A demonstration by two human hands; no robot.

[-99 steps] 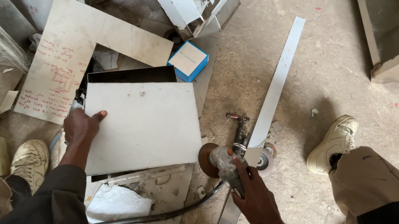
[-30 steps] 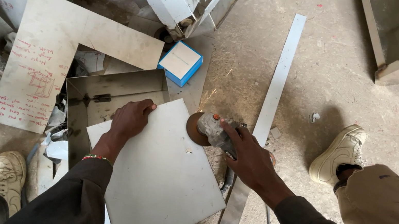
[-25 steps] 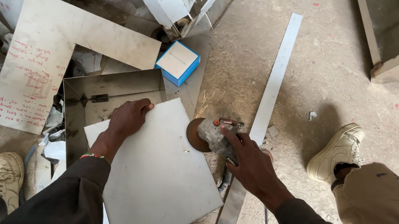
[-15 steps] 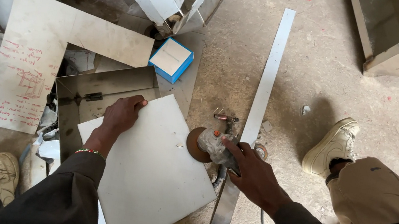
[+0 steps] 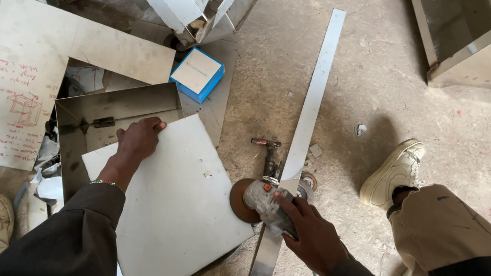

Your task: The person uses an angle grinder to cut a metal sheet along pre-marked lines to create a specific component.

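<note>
Two hands at work: my left hand (image 5: 137,140) lies flat on the upper corner of the white metal sheet (image 5: 175,202) on the floor, while my right hand (image 5: 312,234) grips the angle grinder (image 5: 261,199), its disc at the sheet's right edge, beside a long metal strip (image 5: 306,127).

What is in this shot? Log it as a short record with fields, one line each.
setting: concrete floor strewn with sheet-metal offcuts
left hand: pressed flat on the upper corner of a white metal sheet
right hand: gripping an angle grinder, disc at the sheet's right edge
beside grinder: long metal strip
above sheet: blue box, shiny tray
</note>
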